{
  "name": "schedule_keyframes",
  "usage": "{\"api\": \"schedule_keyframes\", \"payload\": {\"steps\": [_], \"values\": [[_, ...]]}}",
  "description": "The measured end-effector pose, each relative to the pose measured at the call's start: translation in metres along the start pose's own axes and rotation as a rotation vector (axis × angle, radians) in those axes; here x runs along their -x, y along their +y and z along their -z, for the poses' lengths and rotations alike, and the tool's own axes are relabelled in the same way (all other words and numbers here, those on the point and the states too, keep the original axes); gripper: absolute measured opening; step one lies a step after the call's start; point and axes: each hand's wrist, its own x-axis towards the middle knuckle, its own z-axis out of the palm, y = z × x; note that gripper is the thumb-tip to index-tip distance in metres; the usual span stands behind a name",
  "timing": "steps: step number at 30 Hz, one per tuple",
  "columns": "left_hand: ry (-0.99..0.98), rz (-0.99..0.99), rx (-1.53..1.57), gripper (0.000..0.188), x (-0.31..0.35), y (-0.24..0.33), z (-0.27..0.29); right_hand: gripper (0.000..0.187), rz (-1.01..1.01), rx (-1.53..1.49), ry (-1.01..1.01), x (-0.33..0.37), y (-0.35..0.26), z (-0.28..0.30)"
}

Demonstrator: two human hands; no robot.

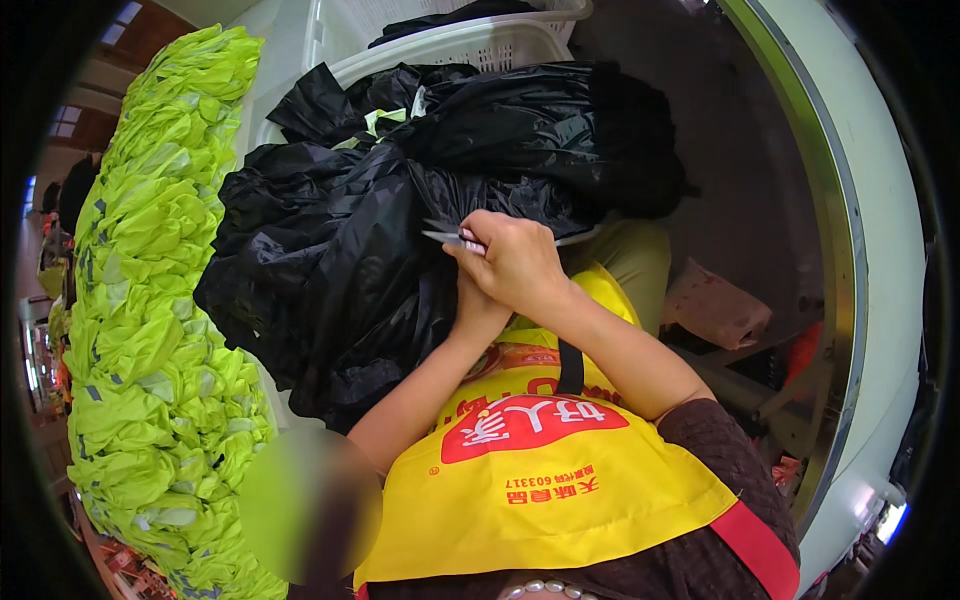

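My right hand (518, 262) is closed around small thread snips (468, 240). Their two metal blades stick out to the left, slightly apart, over the black garment (370, 230). My left hand (480, 308) is tucked beneath the right one, next to the garment. Its fingers are mostly hidden, so I cannot see what they hold. The garment is shiny, thin and crumpled. It lies heaped in front of me, with a dark ribbed or fuzzy part (635, 140) at its right end and pale green scraps (385, 120) near its top.
A tall heap of bright yellow-green garments (150, 300) runs along the left. White plastic baskets (500, 45) stand beyond the black garment, the farther one holding black cloth. A pale tabletop with a metal edge (850, 260) curves along the right. Below it lies a pinkish bag (715, 305).
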Motion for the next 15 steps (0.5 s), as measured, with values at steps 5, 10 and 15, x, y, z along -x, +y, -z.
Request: {"api": "schedule_keyframes", "payload": {"steps": [5, 10, 15], "values": [[0.137, -0.041, -0.237, 0.023, -0.009, -0.004, -0.01, 0.013, 0.094, 0.041, 0.094, 0.01, 0.007, 0.014], [0.033, -0.257, 0.024, 0.015, -0.016, 0.042, -0.025, 0.012, -0.027, -0.23, 0.103, 0.028, -0.009, 0.08], [-0.205, -0.401, -0.015, 0.026, -0.01, 0.126, -0.053, 0.011, -0.278, -0.458, 0.196, 0.066, -0.047, 0.163]]}}
